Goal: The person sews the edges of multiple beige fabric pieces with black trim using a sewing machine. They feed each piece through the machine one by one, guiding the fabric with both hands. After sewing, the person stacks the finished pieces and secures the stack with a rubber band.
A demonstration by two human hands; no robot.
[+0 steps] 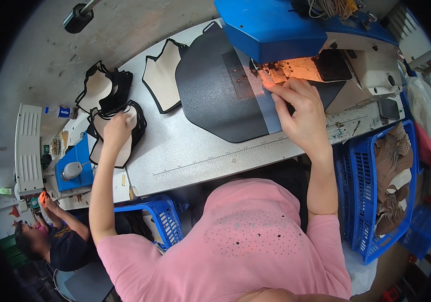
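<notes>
In the head view, the left hand [118,130] curls over a pile of black-edged cream pieces [138,123], perhaps to lift or steady one; whether it grips any, I cannot tell. The right hand [302,113] has thumb and forefinger drawn near each other under the blue sewing machine head [271,32], seemingly to guide work there; anything between them is unclear. A black mat [205,85], grainy like leather and cut with angled corners, lies beneath, probably as a smooth support. Beside it one flat cream piece [160,83] lies apart, while another stack [97,90] sits at the left, presumably within reach. The table [200,168] is pale and speckled; a blue lattice basket [369,194] holds limp, wavy brown pieces [391,173].
</notes>
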